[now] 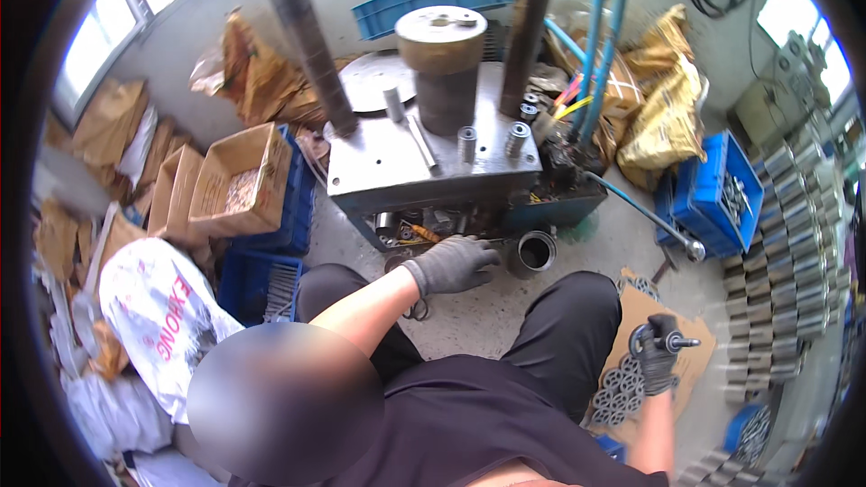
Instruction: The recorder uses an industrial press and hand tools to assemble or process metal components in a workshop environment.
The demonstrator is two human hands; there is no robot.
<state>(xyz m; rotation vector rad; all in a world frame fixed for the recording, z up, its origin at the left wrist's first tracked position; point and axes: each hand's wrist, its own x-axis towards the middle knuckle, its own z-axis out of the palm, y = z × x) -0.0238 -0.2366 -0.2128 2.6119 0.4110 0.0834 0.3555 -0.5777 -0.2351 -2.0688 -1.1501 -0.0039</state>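
My left hand (pixel 454 264), in a dark grey glove, hangs in front of the press table with its fingers stretched out and nothing seen in them. Just right of its fingertips, a dark hollow metal cylinder (pixel 532 254) stands on the floor. My right hand (pixel 658 359), gloved too, is closed around a short metal shaft (pixel 688 343) whose end sticks out to the right. A metal ring (pixel 638 340) shows at the thumb side of that hand; whether it is on the shaft I cannot tell. Below lie several flat metal rings (pixel 621 388) on a cardboard sheet (pixel 695 356).
The steel press table (pixel 361 149) carries a thick round block (pixel 440 41), a rod (pixel 421 142) and small cylinders (pixel 466 144). Blue bins (pixel 722 194) stand at both sides. Stacked metal cylinders (pixel 767 280) line the right. A white sack (pixel 162 298) lies left.
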